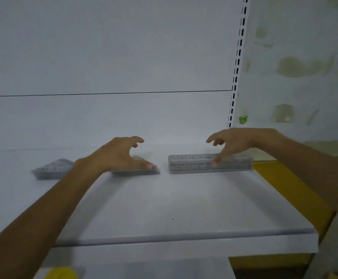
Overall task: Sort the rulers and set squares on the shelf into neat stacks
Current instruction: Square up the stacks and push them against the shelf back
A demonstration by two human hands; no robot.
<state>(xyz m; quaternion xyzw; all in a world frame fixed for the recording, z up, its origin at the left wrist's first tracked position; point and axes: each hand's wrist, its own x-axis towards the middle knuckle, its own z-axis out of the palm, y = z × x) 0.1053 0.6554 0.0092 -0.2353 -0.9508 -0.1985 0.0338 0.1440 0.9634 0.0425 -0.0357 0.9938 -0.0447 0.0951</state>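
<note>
Presently, head view — white shelf [164, 208], two stacks toward the back. Ruler stack [192, 165]: right of centre, long axis running left to right, parallel to the back panel. Right hand [232, 144] nearer it, fingers spread, thumb tip touching its front face, nothing clamped. Set square stack [53, 169]: left of the rulers, just beside them, partly hidden. Left hand [119, 156] arched over it — open, thumb resting on its right corner, gripping nothing.

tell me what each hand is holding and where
Nothing is gripped. Left hand rests on the set squares; right hand has its thumb against the ruler stack's front edge.
</note>
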